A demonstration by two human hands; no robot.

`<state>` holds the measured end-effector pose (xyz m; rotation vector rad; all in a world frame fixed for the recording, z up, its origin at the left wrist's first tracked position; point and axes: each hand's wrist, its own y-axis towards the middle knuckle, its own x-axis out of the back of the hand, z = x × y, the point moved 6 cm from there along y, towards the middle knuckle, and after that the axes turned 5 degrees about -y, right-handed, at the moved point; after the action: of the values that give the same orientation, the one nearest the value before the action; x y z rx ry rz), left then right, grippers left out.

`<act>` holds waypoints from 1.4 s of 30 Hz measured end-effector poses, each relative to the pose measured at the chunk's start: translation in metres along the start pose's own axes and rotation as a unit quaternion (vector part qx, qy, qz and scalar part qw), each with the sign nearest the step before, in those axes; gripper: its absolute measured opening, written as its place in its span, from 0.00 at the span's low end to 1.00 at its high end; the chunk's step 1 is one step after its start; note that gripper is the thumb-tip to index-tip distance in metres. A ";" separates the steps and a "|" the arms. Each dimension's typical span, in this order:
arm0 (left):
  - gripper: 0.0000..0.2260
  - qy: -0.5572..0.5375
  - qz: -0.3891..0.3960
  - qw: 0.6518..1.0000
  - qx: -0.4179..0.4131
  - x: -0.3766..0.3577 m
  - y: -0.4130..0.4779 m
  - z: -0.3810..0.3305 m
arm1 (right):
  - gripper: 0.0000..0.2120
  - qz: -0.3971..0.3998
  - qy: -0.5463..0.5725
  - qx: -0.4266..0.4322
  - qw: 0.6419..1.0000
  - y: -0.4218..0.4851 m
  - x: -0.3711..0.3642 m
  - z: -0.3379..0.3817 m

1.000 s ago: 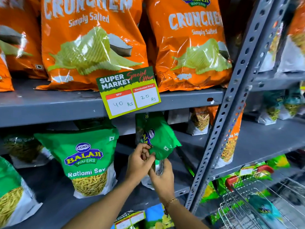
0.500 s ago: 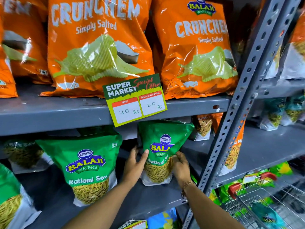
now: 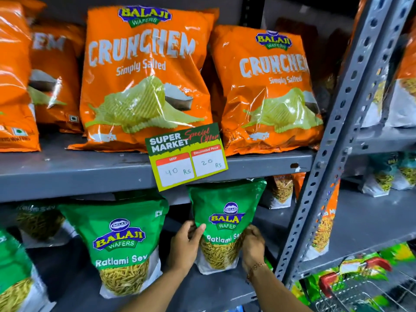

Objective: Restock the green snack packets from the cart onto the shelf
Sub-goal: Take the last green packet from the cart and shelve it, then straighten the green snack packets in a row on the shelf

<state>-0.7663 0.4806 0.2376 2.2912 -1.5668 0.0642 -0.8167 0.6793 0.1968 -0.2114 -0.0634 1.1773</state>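
Half a second ago the left thumb stood apart from the bag and the hands were just reaching its sides; now both hands press in on the green packet [image 3: 225, 212], and the camera has come a bit closer.

The left hand [image 3: 185, 246] holds the packet's left edge, with its thumb lying over the front and the fingers tucked behind. The right hand [image 3: 253, 244] is cupped on the packet's right edge, low down near the see-through part. A thin bracelet [image 3: 255, 267] sits on that wrist. So each hand is closed on one side of the same bag.

The green packet stands upright on the grey lower shelf [image 3: 227, 287], with its top just under the price card [image 3: 185, 157]. The card hangs from the front edge of the upper shelf [image 3: 67, 174] and says 40 Rs and 20 Rs.

Just to the left stands a bigger green Ratlami Sev bag [image 3: 119, 244], close to the left hand but not touching it. More green bags sit farther left.

Big orange chip bags [image 3: 144, 82] fill the upper shelf.

To the right a grey post with holes [image 3: 333, 140] runs up. Near it, low on the right, is the wire cart [image 3: 360, 291] with its red handle and green packs inside.
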 end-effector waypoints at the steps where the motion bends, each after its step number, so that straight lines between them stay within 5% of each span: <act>1: 0.06 0.001 0.000 1.000 0.008 -0.001 -0.001 0.000 | 0.15 0.002 -0.007 0.000 1.000 0.001 0.000 0.000; 5: 0.08 -0.020 0.000 0.999 0.025 -0.004 -0.005 -0.006 | 0.10 0.010 -0.053 0.013 0.998 -0.003 -0.002 0.008; 8: 0.23 -0.026 -0.025 0.997 0.067 -0.001 -0.019 0.001 | 0.13 -0.089 -0.100 -0.002 0.991 -0.023 0.011 0.004; 11: 0.19 -0.012 -0.085 0.996 0.035 0.022 -0.045 0.001 | 0.13 -0.163 -0.096 -0.008 0.982 -0.066 0.016 -0.002; 14: 0.24 0.033 -0.105 0.993 -0.039 0.058 -0.077 -0.002 | 0.16 -0.085 -0.095 0.001 0.992 -0.113 -0.014 -0.015; 17: 0.23 0.086 -0.121 0.987 -0.061 0.110 -0.098 0.007 | 0.14 0.010 -0.108 0.099 0.989 -0.164 -0.061 -0.020; 21: 0.26 0.160 -0.222 0.959 -0.068 0.211 -0.113 0.020 | 0.13 0.182 -0.117 0.241 0.946 -0.253 -0.150 -0.029; 25: 0.20 0.120 -0.353 0.926 -0.062 0.307 -0.124 0.018 | 0.12 0.292 -0.093 0.280 0.910 -0.317 -0.228 -0.016; 27: 0.19 0.078 -0.410 0.906 -0.069 0.349 -0.125 0.021 | 0.07 0.300 -0.054 0.274 0.912 -0.332 -0.259 -0.005; 31: 0.23 0.013 -0.459 0.886 -0.055 0.402 -0.108 0.036 | 0.13 0.296 -0.004 0.272 0.916 -0.339 -0.295 0.016; 35: 0.26 -0.119 -0.411 0.904 -0.020 0.430 -0.080 0.039 | 0.07 0.314 0.032 0.247 0.916 -0.342 -0.315 0.035; 38: 0.20 -0.174 -0.375 0.910 -0.011 0.442 -0.062 0.042 | 0.17 0.307 0.075 0.199 0.928 -0.338 -0.319 0.041; 42: 0.09 -0.219 -0.339 0.915 -0.007 0.452 -0.046 0.048 | 0.11 0.302 0.085 0.143 0.939 -0.325 -0.325 0.036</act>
<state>-0.5592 0.0760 0.2883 2.8308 -0.8272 -0.6737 -0.6512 0.2658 0.3156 -0.0724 0.3478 1.7560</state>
